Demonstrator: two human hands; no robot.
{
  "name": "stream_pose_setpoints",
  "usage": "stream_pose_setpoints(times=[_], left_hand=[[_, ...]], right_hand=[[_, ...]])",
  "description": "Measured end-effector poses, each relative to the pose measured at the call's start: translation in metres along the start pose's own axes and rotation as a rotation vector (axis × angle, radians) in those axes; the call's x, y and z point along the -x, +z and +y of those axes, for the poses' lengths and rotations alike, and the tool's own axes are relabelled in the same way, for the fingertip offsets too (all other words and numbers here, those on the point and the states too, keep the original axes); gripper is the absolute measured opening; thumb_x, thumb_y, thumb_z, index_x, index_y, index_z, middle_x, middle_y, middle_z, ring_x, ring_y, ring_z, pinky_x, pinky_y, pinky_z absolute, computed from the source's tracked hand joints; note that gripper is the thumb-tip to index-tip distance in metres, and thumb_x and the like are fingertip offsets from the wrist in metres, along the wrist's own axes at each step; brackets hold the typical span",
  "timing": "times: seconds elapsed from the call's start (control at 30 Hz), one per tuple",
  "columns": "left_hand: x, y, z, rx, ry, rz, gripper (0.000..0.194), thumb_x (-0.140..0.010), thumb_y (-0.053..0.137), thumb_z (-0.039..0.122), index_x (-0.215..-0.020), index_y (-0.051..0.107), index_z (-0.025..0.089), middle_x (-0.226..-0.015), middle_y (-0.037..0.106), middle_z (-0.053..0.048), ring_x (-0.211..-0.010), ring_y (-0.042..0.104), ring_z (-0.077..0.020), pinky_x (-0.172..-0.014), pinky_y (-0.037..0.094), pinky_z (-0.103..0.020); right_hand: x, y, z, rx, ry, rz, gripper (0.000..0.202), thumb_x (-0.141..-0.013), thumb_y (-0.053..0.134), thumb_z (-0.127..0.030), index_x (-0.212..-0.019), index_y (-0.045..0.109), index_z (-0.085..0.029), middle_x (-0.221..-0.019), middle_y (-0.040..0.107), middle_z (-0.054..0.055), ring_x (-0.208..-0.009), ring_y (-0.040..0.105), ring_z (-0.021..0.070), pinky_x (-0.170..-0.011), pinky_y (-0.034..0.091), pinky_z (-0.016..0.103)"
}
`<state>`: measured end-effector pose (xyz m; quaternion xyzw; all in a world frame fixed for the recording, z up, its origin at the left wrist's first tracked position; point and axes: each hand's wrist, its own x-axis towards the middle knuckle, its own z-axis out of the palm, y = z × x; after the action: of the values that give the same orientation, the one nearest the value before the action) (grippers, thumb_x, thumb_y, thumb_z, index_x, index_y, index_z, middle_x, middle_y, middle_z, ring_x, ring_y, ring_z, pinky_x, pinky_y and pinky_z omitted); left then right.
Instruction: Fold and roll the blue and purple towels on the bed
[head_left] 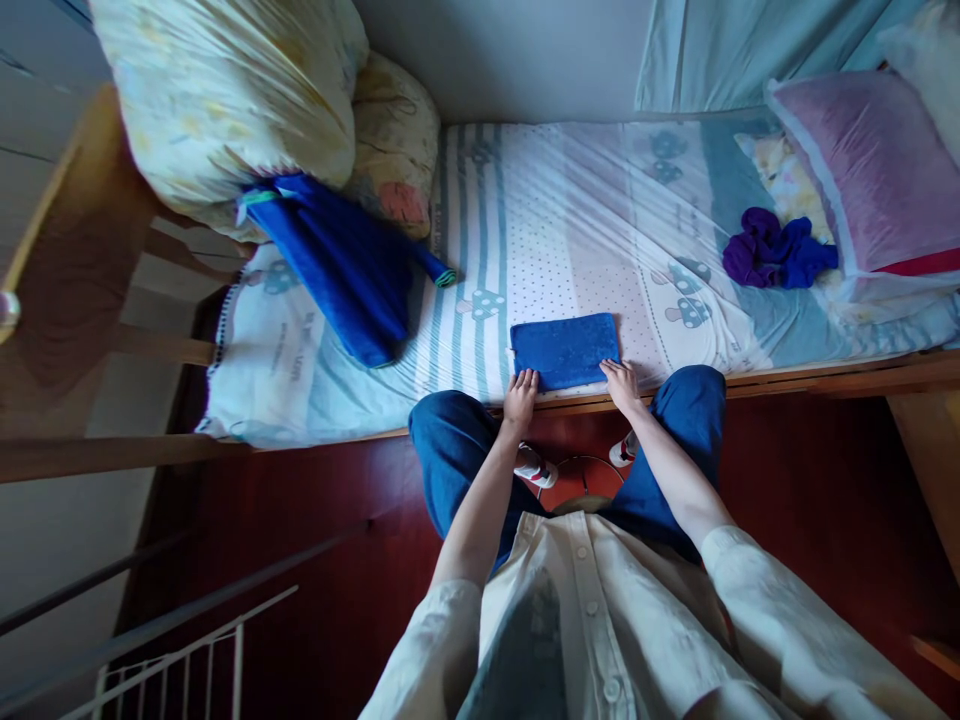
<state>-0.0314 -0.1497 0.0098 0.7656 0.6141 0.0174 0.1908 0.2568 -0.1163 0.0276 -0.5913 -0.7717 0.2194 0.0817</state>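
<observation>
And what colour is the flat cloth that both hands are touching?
The flat cloth is blue; it shows best in the head view.

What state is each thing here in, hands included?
Rectangular blue cloth, flat
Left hand, fingers on that cloth's near left corner
Right hand, fingers on that cloth's near right corner
Long blue cloth, draped loosely
Purple and blue cloth, crumpled
Bedsheet, spread, wrinkled
Pink bundle, in translucent cover
Large floral bundle, bulging
</observation>
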Motion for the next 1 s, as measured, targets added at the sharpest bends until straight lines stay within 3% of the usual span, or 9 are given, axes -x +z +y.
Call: stream_pose_setpoints(times=[0.17, 0.43, 0.63, 0.83, 1.0], left_hand=[[0.004, -0.006, 0.004, 0.015, 0.009, -0.020, 0.061, -0.092, 0.034, 0.003, -0.149, 0.052, 0.009, -0.151, 0.054, -0.023, -0.142, 0.051, -0.0300, -0.127, 0.026, -0.049], [0.015, -0.015, 0.007, -0.042, 0.041, -0.088, 0.061, -0.087, 0.039, -0.001, -0.143, 0.058, 0.016, -0.137, 0.066, -0.018, -0.129, 0.062, -0.0260, -0.119, 0.042, -0.044], [0.020, -0.023, 0.009, 0.005, 0.002, -0.113, 0.064, -0.082, 0.047, -0.003, -0.140, 0.063, 0.018, -0.141, 0.064, -0.017, -0.127, 0.064, -0.0283, -0.115, 0.045, -0.043], [0.019, -0.034, -0.001, 0.096, -0.155, -0.137, 0.064, -0.080, 0.051, -0.001, -0.137, 0.067, 0.022, -0.127, 0.073, -0.013, -0.114, 0.070, -0.0286, -0.106, 0.052, -0.040], [0.009, -0.040, -0.006, 0.335, -0.278, 0.012, 0.050, -0.081, 0.057, 0.005, -0.127, 0.071, 0.018, -0.115, 0.077, -0.011, -0.112, 0.071, -0.0256, -0.104, 0.052, -0.035]], right_hand=[[0.004, -0.007, -0.001, -0.015, -0.004, -0.061, 0.054, -0.091, 0.048, -0.002, -0.136, 0.069, -0.023, -0.139, 0.068, 0.011, -0.133, 0.061, 0.0256, -0.122, 0.037, 0.046], [0.014, -0.017, 0.003, 0.027, 0.050, -0.144, 0.047, -0.086, 0.064, -0.014, -0.129, 0.075, -0.027, -0.109, 0.079, 0.012, -0.111, 0.072, 0.0325, -0.109, 0.049, 0.042], [0.017, -0.027, -0.001, 0.107, 0.035, -0.201, 0.048, -0.083, 0.064, -0.010, -0.127, 0.077, -0.026, -0.112, 0.079, 0.012, -0.110, 0.072, 0.0318, -0.104, 0.052, 0.041], [0.017, -0.034, 0.005, -0.056, 0.134, -0.140, 0.040, -0.086, 0.066, -0.012, -0.120, 0.078, -0.029, -0.113, 0.079, 0.007, -0.110, 0.072, 0.0292, -0.101, 0.054, 0.040], [0.009, -0.027, 0.012, -0.297, 0.213, -0.017, 0.034, -0.087, 0.068, -0.016, -0.119, 0.075, -0.022, -0.120, 0.077, 0.007, -0.112, 0.071, 0.0258, -0.102, 0.053, 0.038]])
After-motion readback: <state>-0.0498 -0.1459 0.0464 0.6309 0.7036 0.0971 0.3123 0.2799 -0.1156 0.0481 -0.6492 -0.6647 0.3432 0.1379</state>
